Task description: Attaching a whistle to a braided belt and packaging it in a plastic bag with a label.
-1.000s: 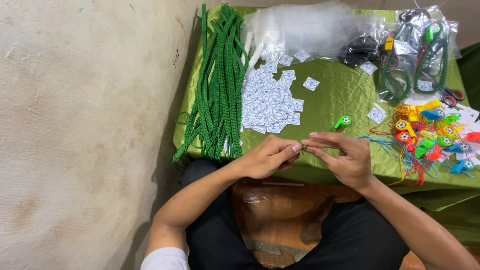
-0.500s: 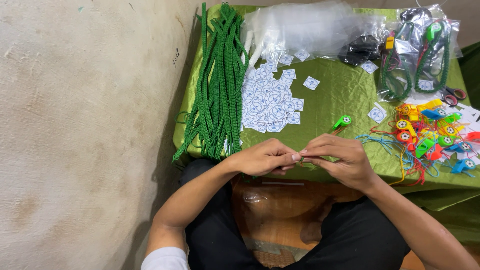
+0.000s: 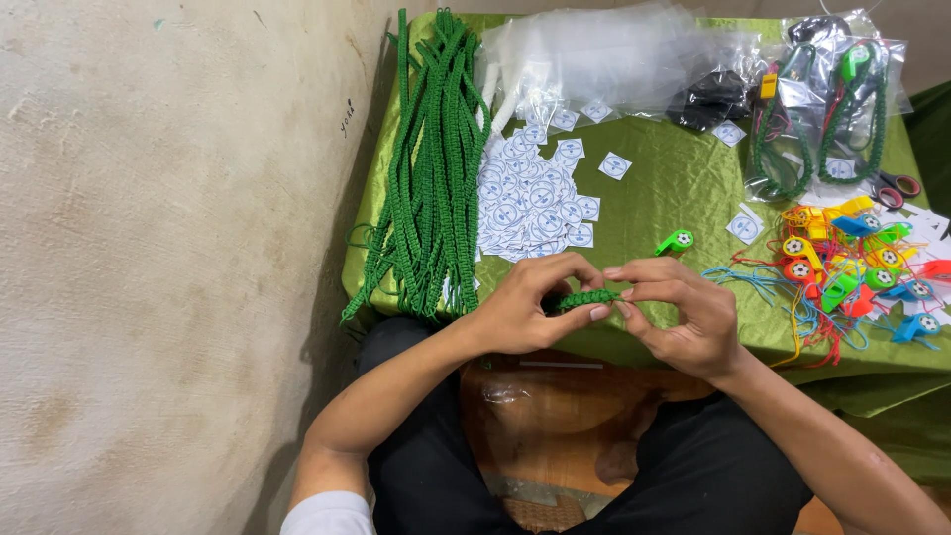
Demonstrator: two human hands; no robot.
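Beside hands, green cords, paper tags, whistles

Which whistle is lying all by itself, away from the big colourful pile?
The green whistle, alone on the green cloth just beyond the hands; the others are heaped together at the right.

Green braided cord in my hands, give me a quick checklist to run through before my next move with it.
1. Green braided cord pinched at both ends: ok, left hand and right hand both grip it.
2. Green whistle close by on the cloth: ok.
3. Small printed paper squares within reach: ok.
4. Bundle of green cords lying tidy: ok.
5. Scissors at hand: not ok, far right edge.
6. Cord end condition: cannot tell, fingers cover it.
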